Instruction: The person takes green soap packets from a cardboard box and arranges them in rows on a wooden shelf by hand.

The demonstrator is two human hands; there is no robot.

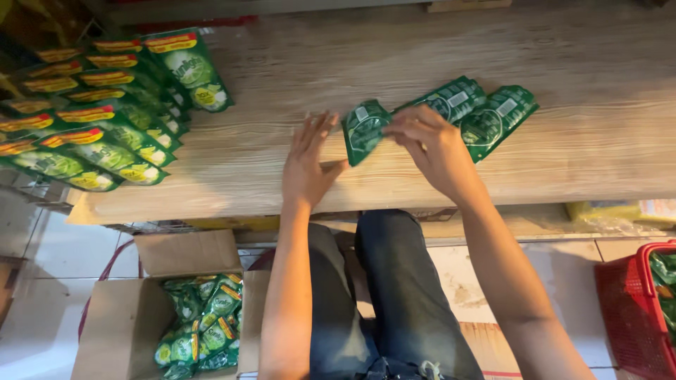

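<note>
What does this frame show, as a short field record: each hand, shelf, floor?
left hand: open, flat on the wooden shelf, holding nothing
right hand: fingers pinch a green pouch
beside right hand: two more green pouches lying flat
shelf left end: row of overlapping green pouches
floor left: open cardboard box of pouches
floor right: red basket

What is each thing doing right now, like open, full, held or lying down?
Right hand: pinching a green pouch.
Left hand: open, flat on the wooden shelf.
Two pouches: lying flat behind the right hand.
Stacked pouches: overlapping rows.
Cardboard box: open, holding pouches.
Red basket: holding green packs.
</note>
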